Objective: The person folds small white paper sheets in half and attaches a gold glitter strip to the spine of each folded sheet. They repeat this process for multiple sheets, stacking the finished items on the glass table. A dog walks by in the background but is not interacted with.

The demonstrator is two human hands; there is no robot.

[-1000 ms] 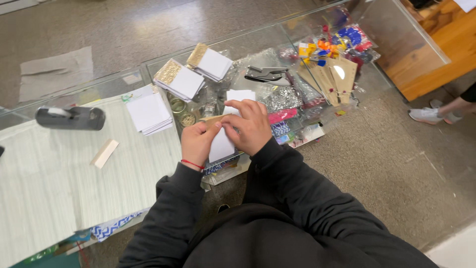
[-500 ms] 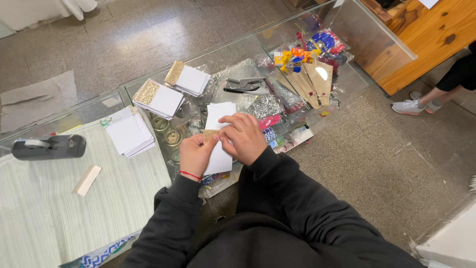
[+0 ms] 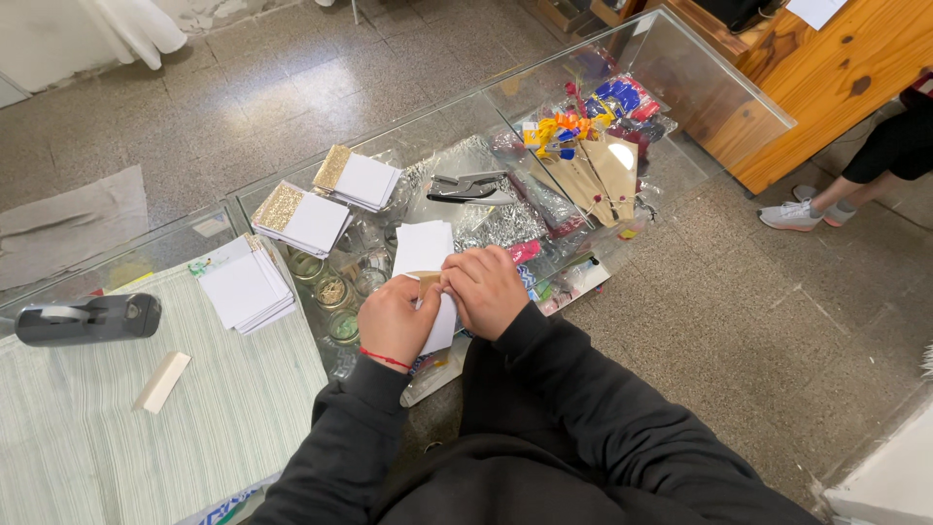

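Note:
My left hand and my right hand meet over a small stack of white cards lying on the glass counter. Both hands pinch the near end of the cards, where a bit of tan paper shows between the fingers. A red thread band circles my left wrist. The lower part of the cards is hidden under my hands.
Two stacks of white cards with gold glitter edges lie further back, another plain stack to the left. A black hole punch, a black tape dispenser, a pale block and another person's leg and shoe are around.
My hands keep their grip on the cards. The view has shifted, so the counter and its items sit slightly lower and more to the left.

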